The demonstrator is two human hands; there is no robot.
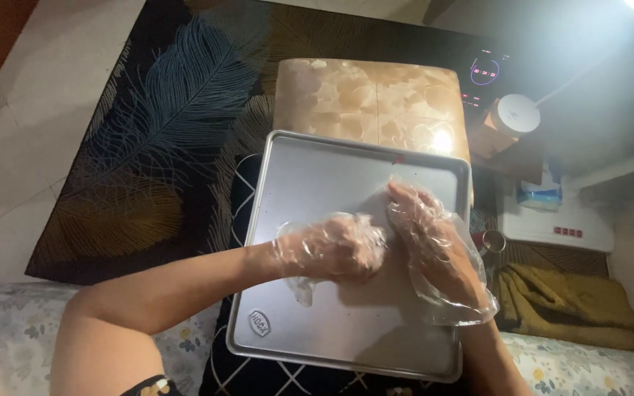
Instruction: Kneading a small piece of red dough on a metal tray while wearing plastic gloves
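A bare silver baking tray [310, 183] rests on a dark cushion with white diamond lines [241, 213]. Both my hands wear loose clear plastic gloves. My left hand [335, 246] is curled into a fist over the middle of the tray, with glove plastic bunched under it. My right hand [434, 246] lies on the tray just right of the left one, fingers together and pointing away from me. Whether anything lies inside the left fist is hidden.
A beige marbled table [376, 95] stands beyond the tray. A dark feather-patterned rug [155, 132] covers the floor to the left. To the right are a white round device [517, 114], a white box [559, 227], a small metal cup [493, 240] and an olive cloth [574, 304]. A floral sofa [9, 323] lies below.
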